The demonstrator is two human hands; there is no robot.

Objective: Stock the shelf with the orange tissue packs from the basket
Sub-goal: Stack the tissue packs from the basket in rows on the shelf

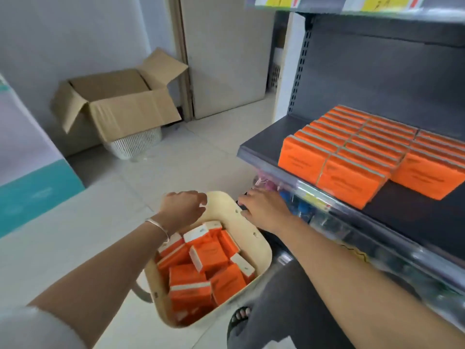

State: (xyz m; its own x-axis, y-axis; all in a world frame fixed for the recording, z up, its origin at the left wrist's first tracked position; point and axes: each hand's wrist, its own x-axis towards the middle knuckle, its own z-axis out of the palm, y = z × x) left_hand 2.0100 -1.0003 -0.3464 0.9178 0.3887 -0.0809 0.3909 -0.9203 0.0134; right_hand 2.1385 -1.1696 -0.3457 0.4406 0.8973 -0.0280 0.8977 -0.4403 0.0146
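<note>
Pale floor tiles (176,159), grey walls, corner of a shop aisle.

1. Left hand (185,207), lower centre of frame: fingers loosely bent downward and grasping nothing, above the far rim of the basket. Contact with the rim cannot be told. A silver bracelet (158,226) is on the wrist.
2. Right hand (261,210), just right of the left: fingers stretched and slightly spread, empty, at the basket's far right edge. Whether the tips touch it is unclear.
3. Basket (259,250), cream, on the floor directly below both hands.
4. Orange tissue packs (208,258): a loose heap inside the basket, tilted every way, under the left wrist and to the lower left of the right hand. The nearest ones are blurred.
5. Shelf (261,144), dark grey, right of frame, above the right forearm.
6. Shelved packs (364,152): orange, standing on edge in tight rows. The rightmost column is cut off by the frame edge.
7. Lower-shelf goods (302,200), behind a clear rail: too blurred to identify.
8. Cardboard box (120,104), upper left, flaps open, sitting on a white mesh bin (136,144).
9. Yellow price labels (279,1), top edge, cut off.
</note>
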